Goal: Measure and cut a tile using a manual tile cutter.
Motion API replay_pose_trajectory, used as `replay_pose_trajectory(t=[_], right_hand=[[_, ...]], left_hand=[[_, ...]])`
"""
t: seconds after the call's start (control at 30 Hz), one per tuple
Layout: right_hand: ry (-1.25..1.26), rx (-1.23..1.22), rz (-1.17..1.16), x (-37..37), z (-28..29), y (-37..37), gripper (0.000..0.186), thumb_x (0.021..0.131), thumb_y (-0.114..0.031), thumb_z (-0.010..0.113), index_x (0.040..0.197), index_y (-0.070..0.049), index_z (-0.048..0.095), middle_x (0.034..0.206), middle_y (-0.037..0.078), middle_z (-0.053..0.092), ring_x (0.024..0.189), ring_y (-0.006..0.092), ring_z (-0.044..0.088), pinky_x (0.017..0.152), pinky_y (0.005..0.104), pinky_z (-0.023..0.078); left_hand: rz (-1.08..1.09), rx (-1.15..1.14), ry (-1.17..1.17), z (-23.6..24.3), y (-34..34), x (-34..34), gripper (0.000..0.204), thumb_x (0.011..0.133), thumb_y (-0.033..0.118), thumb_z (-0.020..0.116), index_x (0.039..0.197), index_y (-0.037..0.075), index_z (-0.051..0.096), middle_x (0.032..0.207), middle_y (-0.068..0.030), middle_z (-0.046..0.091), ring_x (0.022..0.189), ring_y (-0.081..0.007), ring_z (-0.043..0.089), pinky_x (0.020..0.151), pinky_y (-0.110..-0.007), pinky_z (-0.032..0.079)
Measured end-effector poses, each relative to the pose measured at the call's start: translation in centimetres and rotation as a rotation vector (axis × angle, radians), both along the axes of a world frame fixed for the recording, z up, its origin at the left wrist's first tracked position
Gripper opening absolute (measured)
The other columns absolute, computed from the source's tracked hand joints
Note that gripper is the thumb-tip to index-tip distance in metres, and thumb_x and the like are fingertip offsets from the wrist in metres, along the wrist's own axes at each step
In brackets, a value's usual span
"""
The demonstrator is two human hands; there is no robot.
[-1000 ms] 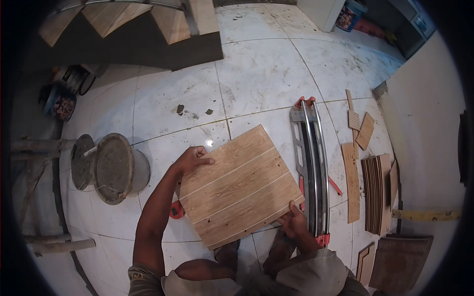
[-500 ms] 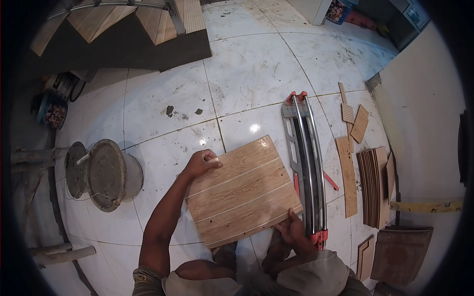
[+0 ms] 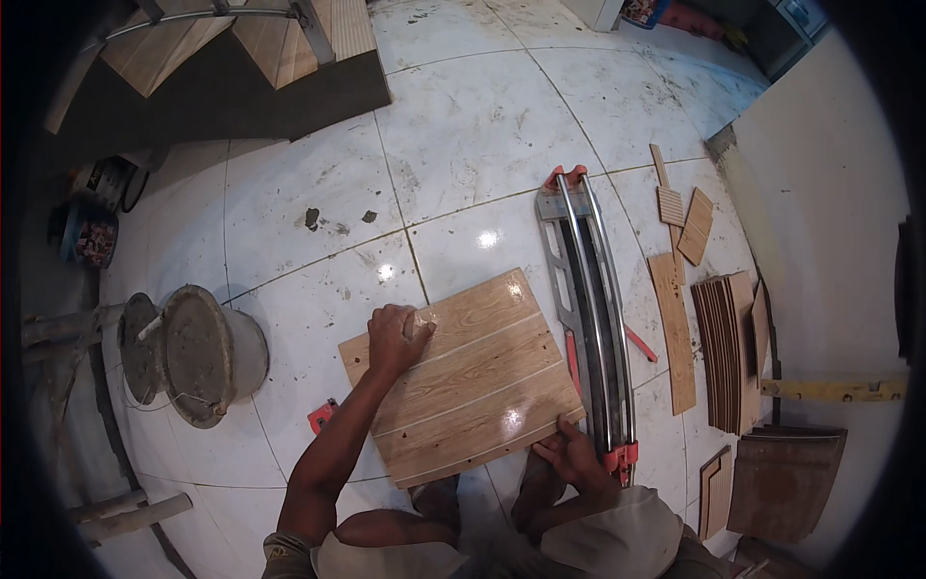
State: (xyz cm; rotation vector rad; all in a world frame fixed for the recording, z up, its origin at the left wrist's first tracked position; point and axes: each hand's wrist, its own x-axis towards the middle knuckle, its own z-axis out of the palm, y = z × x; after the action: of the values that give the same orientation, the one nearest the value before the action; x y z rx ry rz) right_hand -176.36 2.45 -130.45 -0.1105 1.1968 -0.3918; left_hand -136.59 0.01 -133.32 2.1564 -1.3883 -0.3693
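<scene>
My left hand (image 3: 395,338) is curled closed on the top face of a square wood-look tile (image 3: 487,357); what it holds, if anything, is hidden. My right hand (image 3: 564,449) grips the tile's near right edge, thumb on top. Both forearms reach in from the lower edge, above my legs. A red tape measure (image 3: 321,415) lies at the tile's left, partly behind my left arm. Just right of the tile stands a long tile cutter (image 3: 590,318) with twin steel rails and red end fittings.
Offcuts (image 3: 667,328), stacked tiles (image 3: 723,352) and brown tiles (image 3: 786,482) lie at right beside a wall and yellow level (image 3: 831,390). Mortar buckets (image 3: 217,357) and poles (image 3: 145,511) are at left. Stairs (image 3: 265,48) rise upper left; tubs (image 3: 87,232) sit below.
My left hand has moved from the tile's far left edge rightward onto its top face, fingers curled. The tile has shifted slightly, and more of the red tape measure shows again.
</scene>
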Motion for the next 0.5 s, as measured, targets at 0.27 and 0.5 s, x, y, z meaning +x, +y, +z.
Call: replay_pose_trajectory(t=[0.27,0.5], right_hand=[[0.028,-0.039,0.085,0.1,0.4,-0.3,0.049,0.104,-0.04,0.049,0.142,-0.009,0.042,0.13,0.011,0.06,0.116,0.0268,0.061,0.1,0.046,0.047],[0.049,0.013,0.184,-1.5,0.4,-0.8,0.05,0.104,-0.043,0.048,0.14,-0.009,0.042,0.13,0.012,0.06,0.117,0.0289,0.06,0.099,0.0443,0.046]], left_hand=[[-0.186,-0.13,0.069,0.9,0.6,-3.3,0.032,0.076,0.027,0.081,0.096,0.004,0.071,0.118,-0.0153,0.058,0.102,-0.0303,0.06,0.09,-0.041,0.048],[0.243,-0.211,-0.065,0.5,10.8,1.5,0.041,0.077,0.017,0.078,0.112,0.002,0.064,0.12,-0.0183,0.059,0.115,-0.0364,0.055,0.098,-0.045,0.045]])
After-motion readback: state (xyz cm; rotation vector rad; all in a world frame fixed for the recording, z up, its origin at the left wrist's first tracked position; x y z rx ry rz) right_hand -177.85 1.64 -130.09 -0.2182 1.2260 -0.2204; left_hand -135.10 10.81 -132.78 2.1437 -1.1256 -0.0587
